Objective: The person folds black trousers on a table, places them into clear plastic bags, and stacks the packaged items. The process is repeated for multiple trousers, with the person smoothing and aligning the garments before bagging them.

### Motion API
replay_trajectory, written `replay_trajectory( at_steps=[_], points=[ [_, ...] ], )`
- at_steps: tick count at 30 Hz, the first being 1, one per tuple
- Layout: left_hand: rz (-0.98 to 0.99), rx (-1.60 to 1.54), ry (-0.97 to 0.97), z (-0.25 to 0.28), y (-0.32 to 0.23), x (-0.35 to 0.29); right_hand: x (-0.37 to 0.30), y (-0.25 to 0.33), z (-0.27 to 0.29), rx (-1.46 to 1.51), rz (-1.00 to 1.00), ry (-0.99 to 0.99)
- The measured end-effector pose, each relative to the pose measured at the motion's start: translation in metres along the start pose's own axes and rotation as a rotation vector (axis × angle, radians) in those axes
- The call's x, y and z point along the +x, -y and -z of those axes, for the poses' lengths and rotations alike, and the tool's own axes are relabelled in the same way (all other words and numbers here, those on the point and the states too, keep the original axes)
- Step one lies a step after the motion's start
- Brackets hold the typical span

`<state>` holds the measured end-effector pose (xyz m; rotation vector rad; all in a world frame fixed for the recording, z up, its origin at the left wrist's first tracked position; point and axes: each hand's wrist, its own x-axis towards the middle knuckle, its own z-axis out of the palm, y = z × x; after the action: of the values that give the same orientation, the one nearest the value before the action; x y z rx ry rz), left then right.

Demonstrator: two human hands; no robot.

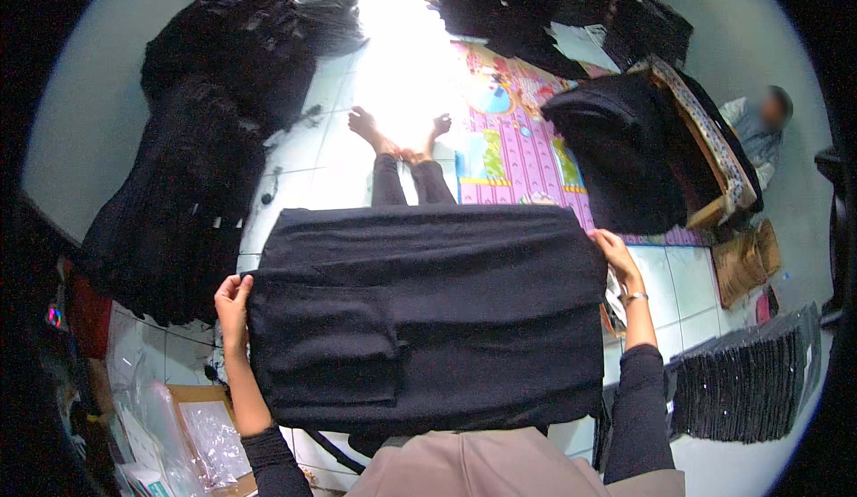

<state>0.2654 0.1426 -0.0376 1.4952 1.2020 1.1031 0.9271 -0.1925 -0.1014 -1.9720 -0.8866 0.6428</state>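
A wide piece of black cloth (500,318) lies spread across my lap and legs, with a large patch pocket (330,345) on its left part. Soft creases run across it. My left hand (234,308) pinches the cloth's left edge between thumb and fingers. At the upper right corner, my right hand (618,256) has its fingers closed on the other edge, a bracelet on that wrist. A dark strap (335,452) shows below the cloth at the lower left; I cannot tell if it belongs to it.
Black garments heap up on the left (205,140). More black cloth (625,149) drapes beside a patterned-edged frame (705,131) at right, near another person (759,131). A stack of bagged black items (741,385) stands lower right. A colourful mat (522,153) covers some floor tiles.
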Motion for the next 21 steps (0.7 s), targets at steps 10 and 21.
replay_trajectory(
  at_steps=[10,21],
  points=[
    [-0.033,0.141,-0.135,-0.008,0.008,-0.002,-0.016,0.004,-0.018,0.804,0.047,-0.135],
    [-0.161,0.304,-0.213,0.048,-0.056,0.036,-0.005,0.095,0.009,0.426,0.231,-0.195]
  ],
)
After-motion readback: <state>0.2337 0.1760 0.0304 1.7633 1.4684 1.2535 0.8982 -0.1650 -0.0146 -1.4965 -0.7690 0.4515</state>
